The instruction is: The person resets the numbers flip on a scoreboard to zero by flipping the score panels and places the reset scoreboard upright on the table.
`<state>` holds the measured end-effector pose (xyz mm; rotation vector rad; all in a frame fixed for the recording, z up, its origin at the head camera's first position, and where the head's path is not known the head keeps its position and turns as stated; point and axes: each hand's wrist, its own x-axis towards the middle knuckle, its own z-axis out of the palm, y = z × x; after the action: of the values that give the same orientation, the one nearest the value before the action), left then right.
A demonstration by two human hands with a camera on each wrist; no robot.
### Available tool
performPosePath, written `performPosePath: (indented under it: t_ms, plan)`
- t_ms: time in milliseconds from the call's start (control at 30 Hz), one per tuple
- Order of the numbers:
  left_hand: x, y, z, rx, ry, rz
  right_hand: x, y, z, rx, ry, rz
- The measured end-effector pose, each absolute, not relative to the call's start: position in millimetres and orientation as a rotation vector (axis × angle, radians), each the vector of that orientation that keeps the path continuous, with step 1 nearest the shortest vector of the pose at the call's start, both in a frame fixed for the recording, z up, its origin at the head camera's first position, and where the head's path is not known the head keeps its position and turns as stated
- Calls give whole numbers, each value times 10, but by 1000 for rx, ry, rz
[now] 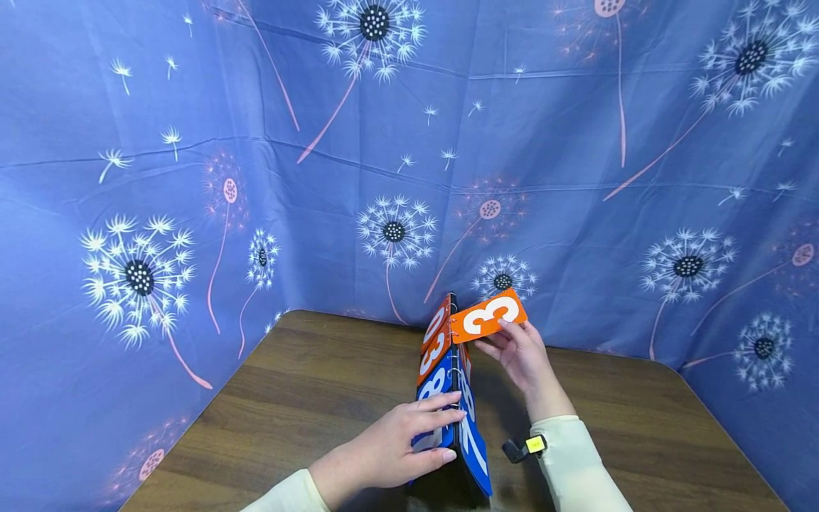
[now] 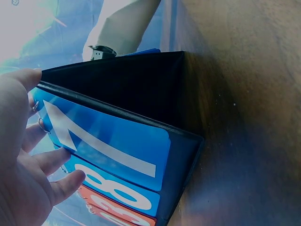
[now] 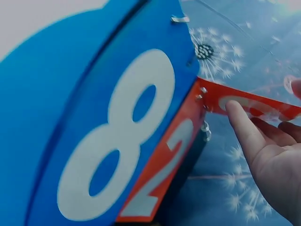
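A tent-shaped flip scoreboard [image 1: 456, 434] stands on the table, its ring-bound number cards hanging on both faces. My right hand [image 1: 521, 355] pinches an orange card [image 1: 467, 332] marked 3, which is lifted off the right face and sticks out sideways from its rings. In the right wrist view, an orange card [image 3: 155, 179] with a 2 hangs beside a blue 8 card [image 3: 162, 101]. My left hand [image 1: 397, 437] rests along the near end of the ridge with fairly straight fingers. Under it, the left wrist view shows a blue 7 card [image 2: 103, 122].
The brown wooden table [image 1: 307, 398] extends to both sides of the scoreboard. Behind and beside it hangs a blue cloth [image 1: 307, 235] with dandelion prints. A black strap piece with a yellow label [image 1: 534, 444] is on the right wrist.
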<state>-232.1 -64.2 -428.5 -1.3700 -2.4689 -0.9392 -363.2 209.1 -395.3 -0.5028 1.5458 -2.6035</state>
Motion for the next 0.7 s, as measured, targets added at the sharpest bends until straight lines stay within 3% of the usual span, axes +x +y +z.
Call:
performPosePath:
  t_ms: [467, 700]
  plan:
    - [-2326, -629, -4300, -1362, -2451, -938, -3654, 1714, -3704, -331, 1741, -2544]
    - [-2322, -627, -4282, -1365, -2463, -957, -3698, 1443, -3502, -578, 2316, -2110]
